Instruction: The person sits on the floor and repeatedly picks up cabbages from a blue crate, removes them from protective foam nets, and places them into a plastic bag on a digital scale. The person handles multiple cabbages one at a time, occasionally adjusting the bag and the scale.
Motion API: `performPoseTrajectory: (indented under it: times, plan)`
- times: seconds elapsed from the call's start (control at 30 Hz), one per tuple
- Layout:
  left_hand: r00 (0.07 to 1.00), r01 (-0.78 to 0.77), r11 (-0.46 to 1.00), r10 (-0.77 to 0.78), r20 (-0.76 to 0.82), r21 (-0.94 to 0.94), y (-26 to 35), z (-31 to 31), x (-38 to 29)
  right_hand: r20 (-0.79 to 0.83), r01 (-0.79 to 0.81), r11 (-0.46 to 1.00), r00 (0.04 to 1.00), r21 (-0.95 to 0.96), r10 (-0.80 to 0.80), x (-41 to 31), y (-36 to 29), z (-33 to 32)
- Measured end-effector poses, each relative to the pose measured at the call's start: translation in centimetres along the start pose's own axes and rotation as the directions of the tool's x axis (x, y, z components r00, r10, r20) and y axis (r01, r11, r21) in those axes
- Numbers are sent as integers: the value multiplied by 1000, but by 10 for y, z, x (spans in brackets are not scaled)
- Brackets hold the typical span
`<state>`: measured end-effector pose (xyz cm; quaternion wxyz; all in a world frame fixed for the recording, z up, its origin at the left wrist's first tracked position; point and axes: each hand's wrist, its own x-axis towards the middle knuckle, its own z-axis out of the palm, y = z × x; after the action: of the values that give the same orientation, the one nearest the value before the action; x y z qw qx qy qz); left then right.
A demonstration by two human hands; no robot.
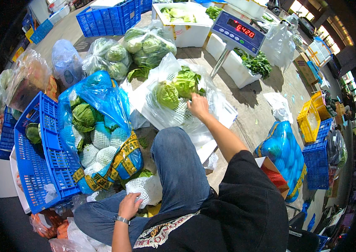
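Observation:
My right hand (198,105) reaches over the weighing platform (207,149), its fingertips at the lower edge of a leafy green cabbage (188,82). A second green cabbage (167,94) sits just left of it, both in an open clear plastic bag (155,77). White foam netting (182,115) shows below them in the bag. Down between my legs, my left hand (129,204) has its fingers on a white foam net (144,187); what the net covers is hidden. Left of my knee, a blue plastic bag (99,89) holds a bare cabbage (84,117) and several net-wrapped ones (100,135).
The scale's display (238,32) stands on a metal post beyond the platform. A blue crate (45,151) borders the blue bag. Behind are bagged cabbages (149,44) and foam boxes (182,33). To my right lie a full blue bag (283,157) and an open carton (272,176).

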<state>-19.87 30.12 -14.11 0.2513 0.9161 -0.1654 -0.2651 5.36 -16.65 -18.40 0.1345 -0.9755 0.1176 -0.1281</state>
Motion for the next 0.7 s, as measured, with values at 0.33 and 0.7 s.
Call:
performPoseTrajectory:
  times: [0.33,0.7]
  plan:
    - [1000,-2,1000,1,-22,-31,-12,8,-6,11,-272,718,938,641,346,-15,-3,-6]
    - [998,58,996,-57,18,-64,-20,14,-4,370,-803,355,552,479,747,140,-2,30]
